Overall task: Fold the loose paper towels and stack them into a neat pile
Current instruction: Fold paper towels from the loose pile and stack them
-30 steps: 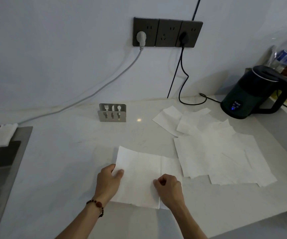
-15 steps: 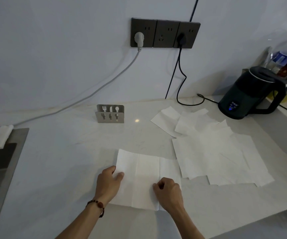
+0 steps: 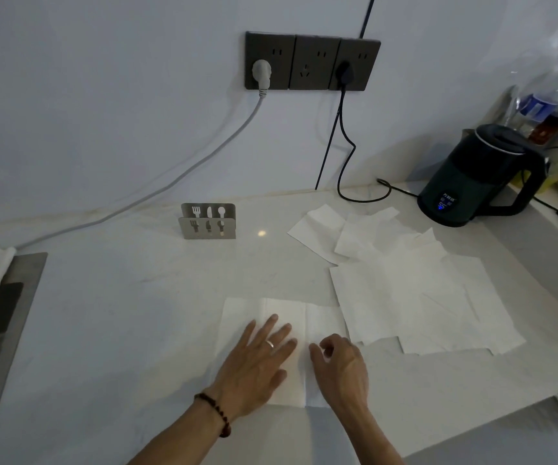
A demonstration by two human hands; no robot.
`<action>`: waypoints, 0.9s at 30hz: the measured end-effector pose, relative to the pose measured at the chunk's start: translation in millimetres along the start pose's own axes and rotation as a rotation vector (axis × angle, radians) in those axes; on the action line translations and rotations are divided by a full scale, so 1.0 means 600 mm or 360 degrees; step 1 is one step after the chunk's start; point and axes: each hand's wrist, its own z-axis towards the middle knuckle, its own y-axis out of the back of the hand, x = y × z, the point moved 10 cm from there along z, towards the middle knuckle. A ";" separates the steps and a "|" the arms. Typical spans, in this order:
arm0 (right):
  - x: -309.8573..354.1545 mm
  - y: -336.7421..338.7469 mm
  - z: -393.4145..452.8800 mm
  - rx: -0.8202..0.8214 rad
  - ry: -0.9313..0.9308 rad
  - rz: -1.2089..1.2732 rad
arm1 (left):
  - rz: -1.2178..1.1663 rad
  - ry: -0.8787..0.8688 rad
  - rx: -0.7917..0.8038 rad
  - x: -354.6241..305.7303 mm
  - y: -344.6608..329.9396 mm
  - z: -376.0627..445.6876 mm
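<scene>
Pressing flat, the left hand (image 3: 254, 367) lay with fingers spread on the white creased paper towel (image 3: 281, 330). The right hand (image 3: 341, 367) rested on it with fingers curled; whether it pinched the sheet could not be told.

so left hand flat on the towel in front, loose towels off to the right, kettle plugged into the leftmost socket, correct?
Not quite. The head view shows the kettle cord running to the black plug in the rightmost socket; the leftmost holds a grey plug. The left hand does lie flat on the towel, with loose towels to the right.

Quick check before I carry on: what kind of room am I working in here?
Most likely a home kitchen: a pale stone-look counter with an electric kettle, a metal holder with cutlery cutouts, and what looks like a sink edge at left.
</scene>
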 end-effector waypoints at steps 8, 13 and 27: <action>-0.065 0.015 -0.005 0.0072 -0.0310 -0.0161 | 0.0049 0.0213 0.0364 0.021 -0.073 -0.003; -0.082 -0.009 0.019 0.0270 -0.0598 0.0147 | 0.0043 0.0233 0.0413 0.026 -0.076 0.000; 0.061 -0.006 -0.004 0.0533 0.0077 0.0775 | -0.0373 0.0451 0.0137 0.044 -0.012 0.026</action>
